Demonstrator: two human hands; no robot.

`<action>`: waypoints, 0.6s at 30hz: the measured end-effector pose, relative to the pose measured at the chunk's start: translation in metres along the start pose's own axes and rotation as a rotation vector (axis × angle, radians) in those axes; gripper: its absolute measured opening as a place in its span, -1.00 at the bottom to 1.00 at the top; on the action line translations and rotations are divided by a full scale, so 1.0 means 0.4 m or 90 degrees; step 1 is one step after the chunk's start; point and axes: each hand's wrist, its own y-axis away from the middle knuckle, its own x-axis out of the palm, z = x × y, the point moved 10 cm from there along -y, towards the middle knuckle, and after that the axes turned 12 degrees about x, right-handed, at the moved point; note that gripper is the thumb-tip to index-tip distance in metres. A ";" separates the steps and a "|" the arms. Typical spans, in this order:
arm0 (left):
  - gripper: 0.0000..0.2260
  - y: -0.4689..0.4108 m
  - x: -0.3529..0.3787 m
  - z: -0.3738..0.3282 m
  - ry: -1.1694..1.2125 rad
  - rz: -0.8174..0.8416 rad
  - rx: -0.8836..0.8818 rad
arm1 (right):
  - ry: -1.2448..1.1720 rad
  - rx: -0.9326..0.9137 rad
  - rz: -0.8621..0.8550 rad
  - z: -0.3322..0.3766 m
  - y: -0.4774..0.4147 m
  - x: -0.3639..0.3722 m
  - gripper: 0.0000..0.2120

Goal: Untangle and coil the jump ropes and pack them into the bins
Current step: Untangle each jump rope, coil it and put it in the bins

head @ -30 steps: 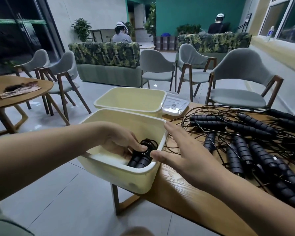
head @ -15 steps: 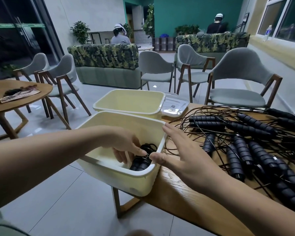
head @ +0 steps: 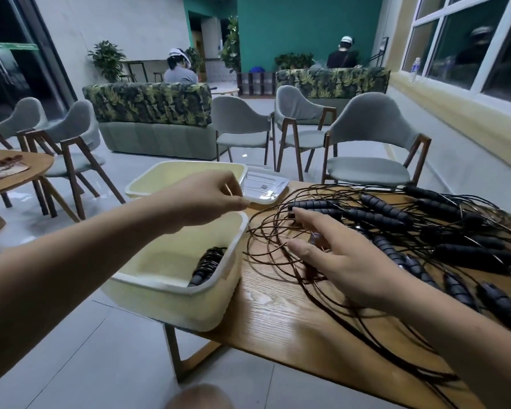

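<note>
In the near bin (head: 171, 286) one coiled rope (head: 208, 265) lies packed. Our left hand (head: 207, 199) hangs above it, fingers loosely curled and seemingly empty. Our right hand (head: 334, 261), fingers spread, reaches over the tangled ropes (head: 396, 231) on the table (head: 278, 314). Next we likely must free one handle.

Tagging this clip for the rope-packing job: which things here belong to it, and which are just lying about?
Job: tangled jump ropes; coiled rope in the near bin; far bin.
Lying about: clear tray; grey chair; bottle; round side table.
</note>
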 end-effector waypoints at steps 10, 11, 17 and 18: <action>-0.84 -0.054 0.324 -0.337 0.174 0.100 0.118 | 0.052 0.149 -0.049 -0.228 0.187 -0.226 -0.55; -0.85 -0.054 0.359 -0.365 0.183 0.111 0.127 | 0.054 0.162 -0.060 -0.255 0.202 -0.245 -0.56; -0.85 -0.087 0.557 -0.507 0.209 0.142 0.156 | 0.090 0.272 -0.153 -0.452 0.300 -0.370 -0.60; -0.84 -0.095 0.593 -0.529 0.212 0.152 0.157 | 0.108 0.296 -0.171 -0.489 0.318 -0.396 -0.60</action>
